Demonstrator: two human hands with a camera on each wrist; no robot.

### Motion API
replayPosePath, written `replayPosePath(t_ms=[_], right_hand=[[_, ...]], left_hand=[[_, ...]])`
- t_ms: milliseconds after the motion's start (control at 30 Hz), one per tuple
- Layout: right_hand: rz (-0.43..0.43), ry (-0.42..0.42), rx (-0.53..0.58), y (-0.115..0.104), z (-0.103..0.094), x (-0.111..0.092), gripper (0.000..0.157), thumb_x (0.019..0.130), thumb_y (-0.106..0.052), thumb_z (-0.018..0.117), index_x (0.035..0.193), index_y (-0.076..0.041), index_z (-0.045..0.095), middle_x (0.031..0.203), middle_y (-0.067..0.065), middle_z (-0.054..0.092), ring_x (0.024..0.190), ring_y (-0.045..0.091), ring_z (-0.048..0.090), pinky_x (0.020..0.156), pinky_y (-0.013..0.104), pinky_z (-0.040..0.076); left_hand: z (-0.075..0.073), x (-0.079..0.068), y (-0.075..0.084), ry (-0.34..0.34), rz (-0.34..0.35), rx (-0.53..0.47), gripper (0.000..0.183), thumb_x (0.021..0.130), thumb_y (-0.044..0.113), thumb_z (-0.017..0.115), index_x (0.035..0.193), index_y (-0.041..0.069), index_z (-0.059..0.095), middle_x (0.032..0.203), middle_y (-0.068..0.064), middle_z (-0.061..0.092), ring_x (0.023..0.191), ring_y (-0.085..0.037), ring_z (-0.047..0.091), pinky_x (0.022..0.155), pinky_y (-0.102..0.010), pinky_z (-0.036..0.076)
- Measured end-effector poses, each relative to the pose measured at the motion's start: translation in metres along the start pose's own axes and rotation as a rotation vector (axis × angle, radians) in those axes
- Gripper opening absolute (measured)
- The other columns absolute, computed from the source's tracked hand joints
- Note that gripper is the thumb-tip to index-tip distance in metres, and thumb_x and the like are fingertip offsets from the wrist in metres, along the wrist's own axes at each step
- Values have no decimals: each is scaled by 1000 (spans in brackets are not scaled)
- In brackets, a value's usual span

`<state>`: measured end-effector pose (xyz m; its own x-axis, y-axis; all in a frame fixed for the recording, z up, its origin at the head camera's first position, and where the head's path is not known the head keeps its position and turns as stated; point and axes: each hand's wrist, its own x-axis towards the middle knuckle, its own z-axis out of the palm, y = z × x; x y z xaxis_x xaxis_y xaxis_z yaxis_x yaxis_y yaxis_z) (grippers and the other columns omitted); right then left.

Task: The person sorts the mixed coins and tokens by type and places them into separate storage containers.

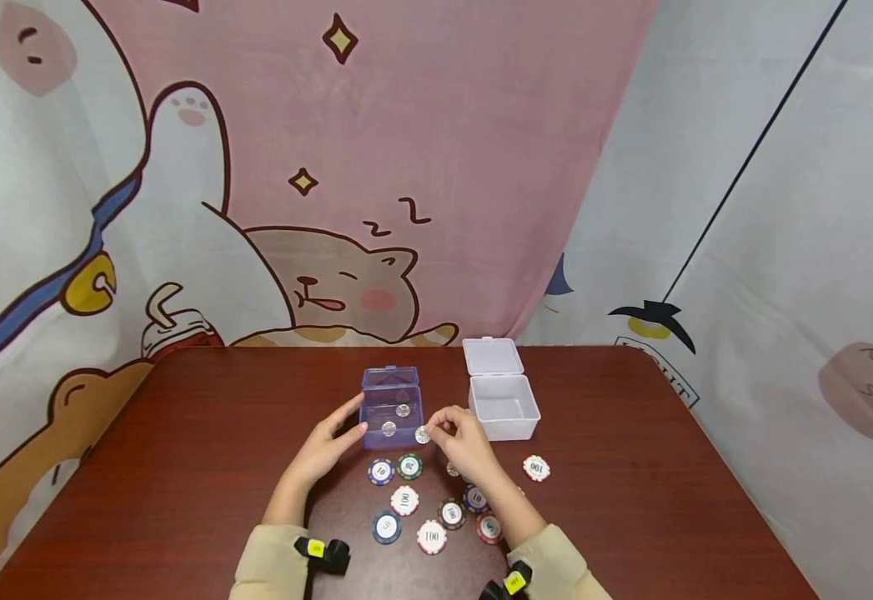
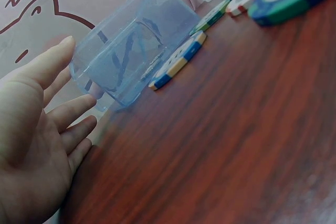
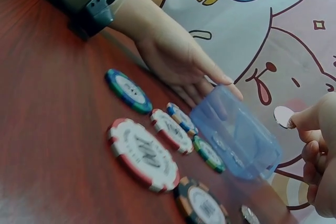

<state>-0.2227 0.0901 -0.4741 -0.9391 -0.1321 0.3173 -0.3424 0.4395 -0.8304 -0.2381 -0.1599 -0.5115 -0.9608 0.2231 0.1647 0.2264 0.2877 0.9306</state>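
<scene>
A translucent blue box [image 1: 403,439] stands on the table with its lid raised at the back. Two silver coins [image 1: 388,429] show inside it. My left hand [image 1: 323,450] is at the box's left side, fingers extended and fingertips right at its wall, as the left wrist view also shows. Just off the front right corner, my right hand [image 1: 468,443] pinches another silver coin [image 3: 283,116] between thumb and fingertip. One more silver coin [image 3: 250,215] lies on the table beneath that hand, partly hidden in the head view.
Right of the blue box stands a white box [image 1: 513,429], lid up. Several poker chips lie in front, among them a white 100 chip [image 1: 432,537], a blue chip [image 1: 387,527] and a green chip [image 1: 409,467]. Another white chip [image 1: 537,468] is farther right. A printed curtain [image 1: 481,167] hangs behind.
</scene>
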Motion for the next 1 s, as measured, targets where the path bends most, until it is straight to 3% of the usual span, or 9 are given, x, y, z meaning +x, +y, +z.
replayPosePath(t_ms=[367, 733, 1000], right_hand=[[0, 77, 32, -6, 8, 19, 8, 76, -8, 67, 70, -11, 62, 67, -3, 48, 66, 12, 44, 61, 24, 37], [83, 99, 23, -4, 21, 34, 7, 77, -13, 68, 72, -11, 63, 64, -4, 47, 62, 10, 44, 57, 23, 37], [118, 113, 4, 4, 28, 45, 6, 76, -13, 67, 71, -13, 64, 63, -4, 48, 60, 10, 45, 55, 24, 36]], left_hand=[[-1, 0, 0, 0, 0, 0, 55, 88, 24, 58, 138, 16, 38, 138, -6, 37, 129, -24, 24, 101, -52, 16], [1, 0, 1, 0, -40, -8, 55, 87, 23, 59, 138, 19, 38, 138, -6, 37, 130, -25, 25, 101, -53, 17], [0, 0, 0, 3, -25, 1, 54, 87, 24, 59, 137, 19, 39, 138, -6, 38, 130, -25, 24, 101, -52, 16]])
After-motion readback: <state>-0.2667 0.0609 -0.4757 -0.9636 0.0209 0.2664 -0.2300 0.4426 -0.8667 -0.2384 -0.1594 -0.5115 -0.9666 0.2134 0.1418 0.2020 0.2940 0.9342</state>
